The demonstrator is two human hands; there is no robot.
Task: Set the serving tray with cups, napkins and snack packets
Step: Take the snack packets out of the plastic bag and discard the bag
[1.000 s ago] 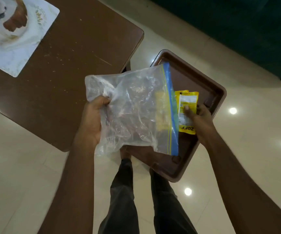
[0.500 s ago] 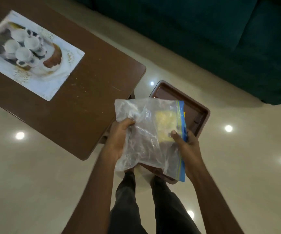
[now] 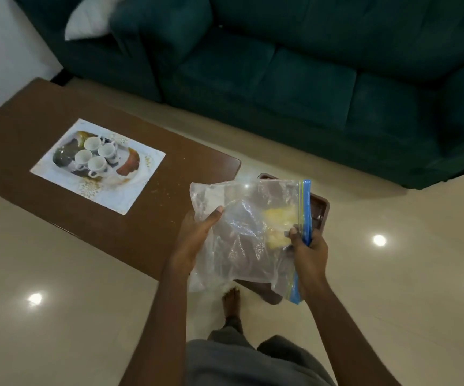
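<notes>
**A:** So, nearest the camera, low centre of the frame: what are the hands doing now?

**B:** Both are on the clear zip bag [image 3: 250, 235]. The left hand [image 3: 194, 240] has its fingers clamped on the bag's left edge, thumb on top. The right hand [image 3: 307, 250] has its fingers pinched together on the blue zip strip, right of centre.

**A:** What has changed?

**B:** A second ago the right hand held a yellow snack packet [image 3: 278, 227] outside the bag, over the tray. Now yellow shows only as a blur through the plastic. The view has also lifted, so the sofa fills the top.

**A:** Meaning for the task?

**B:** My guess is the packet went back in, or the bag is being closed. I cannot tell whether any packet lies on the tray.

**A:** And the bag?

**B:** Crinkled, limp, mostly see-through, and nearly empty.

**A:** Farther out?

**B:** The brown serving tray [image 3: 322, 210] sits on the floor just behind the bag, mostly hidden. At centre left, on the brown surface [image 3: 169, 162], another tray [image 3: 147, 168] carries four white cups [image 3: 96, 156], well apart from the brown one.
</notes>
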